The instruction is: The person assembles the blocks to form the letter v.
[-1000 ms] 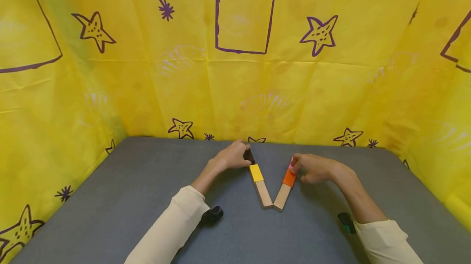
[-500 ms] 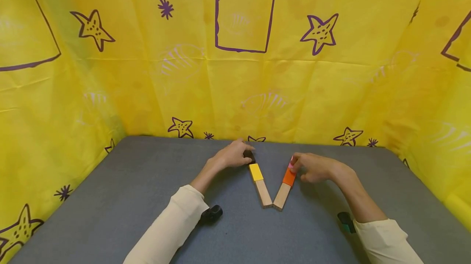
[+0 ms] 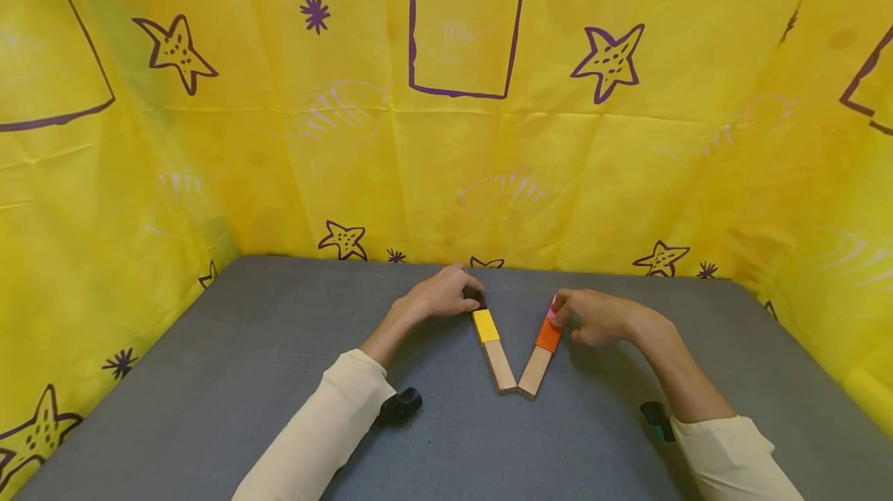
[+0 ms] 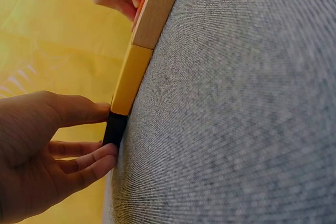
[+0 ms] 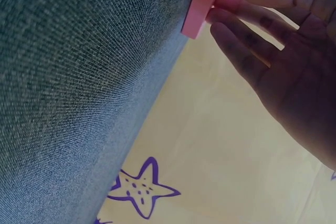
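My left hand (image 3: 443,293) pinches a black block (image 4: 116,127) at the far end of the left row, its thumb near the seam with the yellow block (image 3: 485,326). A plain wooden block (image 3: 499,367) continues that row toward me. My right hand (image 3: 596,316) holds its fingertips at a pink block (image 5: 198,11), partly covered in the head view. Against the pink piece lies an orange block (image 3: 548,336), then a second plain wooden block (image 3: 534,372). Both rows lie flat and meet at their near ends in a V shape.
A grey cloth-covered table (image 3: 446,454) lies beneath everything. Behind it hangs a yellow curtain (image 3: 279,175) printed with starfish. Dark wrist devices, one on the left (image 3: 401,405) and one on the right (image 3: 656,420), sit by the cream sleeves.
My left fingers shift slightly around the black block, which now sits closer in line with the yellow one. The right hand and the other blocks stay put.
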`<state>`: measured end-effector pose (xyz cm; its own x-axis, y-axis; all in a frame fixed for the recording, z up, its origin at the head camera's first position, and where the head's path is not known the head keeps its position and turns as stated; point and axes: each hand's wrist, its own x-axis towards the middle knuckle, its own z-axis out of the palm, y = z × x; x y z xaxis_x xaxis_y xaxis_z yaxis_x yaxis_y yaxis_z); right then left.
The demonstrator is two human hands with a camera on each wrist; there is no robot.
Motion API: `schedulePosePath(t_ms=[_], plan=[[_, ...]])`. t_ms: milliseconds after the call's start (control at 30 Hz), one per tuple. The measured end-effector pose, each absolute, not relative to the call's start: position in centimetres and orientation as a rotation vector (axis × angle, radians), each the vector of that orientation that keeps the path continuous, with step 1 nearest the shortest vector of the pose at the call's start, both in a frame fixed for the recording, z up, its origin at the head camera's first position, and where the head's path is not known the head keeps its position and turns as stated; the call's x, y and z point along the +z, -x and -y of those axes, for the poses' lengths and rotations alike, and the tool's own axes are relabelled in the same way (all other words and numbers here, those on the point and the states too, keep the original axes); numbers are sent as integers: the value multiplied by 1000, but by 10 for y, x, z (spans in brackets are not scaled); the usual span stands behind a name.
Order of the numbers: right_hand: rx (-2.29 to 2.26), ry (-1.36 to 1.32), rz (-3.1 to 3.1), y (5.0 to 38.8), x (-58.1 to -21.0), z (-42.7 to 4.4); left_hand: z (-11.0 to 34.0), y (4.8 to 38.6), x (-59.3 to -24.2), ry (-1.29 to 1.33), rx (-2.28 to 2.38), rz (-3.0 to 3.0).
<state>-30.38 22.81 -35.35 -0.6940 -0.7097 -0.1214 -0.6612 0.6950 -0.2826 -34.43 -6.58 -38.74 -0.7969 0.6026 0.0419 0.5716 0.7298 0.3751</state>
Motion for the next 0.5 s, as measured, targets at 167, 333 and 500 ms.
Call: schedulePosePath(t_ms=[167, 333, 500], plan=[[-335, 1104, -2681, 303, -354, -228, 66, 344, -387, -973, 578, -2824], [-333, 1114, -2685, 303, -354, -229, 66, 345, -388, -992, 565, -2819], [-329, 1130, -2693, 304, -354, -229, 67, 346, -388, -1030, 561, -2813]])
